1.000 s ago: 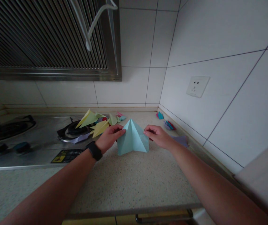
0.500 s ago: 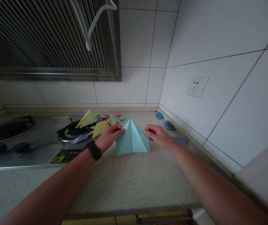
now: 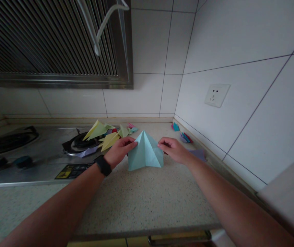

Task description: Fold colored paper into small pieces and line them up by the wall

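A sheet of light blue paper (image 3: 145, 152), creased down its middle and pointed at the top, is held up over the countertop. My left hand (image 3: 119, 150) pinches its left edge between thumb and fingers; a black watch is on that wrist. On the opposite edge, my right hand (image 3: 174, 148) grips the paper with its fingertips. Yellow folded paper pieces (image 3: 108, 140) lie just beyond my left hand, partly over the stove. Behind my right forearm, a purple sheet (image 3: 197, 154) is partly hidden.
The speckled countertop (image 3: 147, 202) runs beneath my arms. To the left is a gas stove (image 3: 46, 168) under a range hood (image 3: 56, 44). Small colourful folded papers (image 3: 185, 137) sit along the right wall, below a socket (image 3: 217, 95).
Both hands keep their hold in nearly the same place. The lower left corner of the blue paper has shifted slightly inward.
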Demonstrator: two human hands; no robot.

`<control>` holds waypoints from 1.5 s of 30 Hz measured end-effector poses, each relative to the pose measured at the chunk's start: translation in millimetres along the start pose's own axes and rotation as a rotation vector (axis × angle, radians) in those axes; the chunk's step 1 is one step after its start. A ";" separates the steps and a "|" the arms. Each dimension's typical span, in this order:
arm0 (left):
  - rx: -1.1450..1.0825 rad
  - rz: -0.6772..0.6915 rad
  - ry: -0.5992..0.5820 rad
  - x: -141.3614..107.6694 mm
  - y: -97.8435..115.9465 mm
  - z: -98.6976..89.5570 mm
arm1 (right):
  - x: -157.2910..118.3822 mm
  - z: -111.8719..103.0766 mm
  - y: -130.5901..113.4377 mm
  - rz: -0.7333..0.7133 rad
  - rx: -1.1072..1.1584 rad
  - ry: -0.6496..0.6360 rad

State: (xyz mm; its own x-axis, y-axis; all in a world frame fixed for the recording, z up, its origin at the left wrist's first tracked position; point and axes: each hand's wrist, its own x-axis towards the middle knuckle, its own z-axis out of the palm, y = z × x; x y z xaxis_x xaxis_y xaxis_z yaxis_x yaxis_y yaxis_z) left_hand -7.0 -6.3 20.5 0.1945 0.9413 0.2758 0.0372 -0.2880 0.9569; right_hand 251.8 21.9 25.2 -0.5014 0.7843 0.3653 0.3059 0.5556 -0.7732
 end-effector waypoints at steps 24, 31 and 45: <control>0.041 -0.043 -0.029 -2.8 1.6 1.4 | -0.8 0.4 -2.8 -0.007 -0.034 -0.008; 0.046 -0.050 -0.054 -3.2 2.9 2.3 | -1.0 0.5 -3.6 -0.004 -0.037 -0.007; 0.075 -0.044 -0.094 -2.4 0.2 2.7 | -0.4 0.9 -1.5 -0.012 -0.023 -0.013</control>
State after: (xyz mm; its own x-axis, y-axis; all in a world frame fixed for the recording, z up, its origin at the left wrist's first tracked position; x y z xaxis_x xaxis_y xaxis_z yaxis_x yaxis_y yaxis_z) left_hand -4.8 -9.1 19.8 0.2824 0.9336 0.2207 0.1204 -0.2627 0.9573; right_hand 250.9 20.5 25.8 -0.5155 0.7742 0.3672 0.3182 0.5708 -0.7569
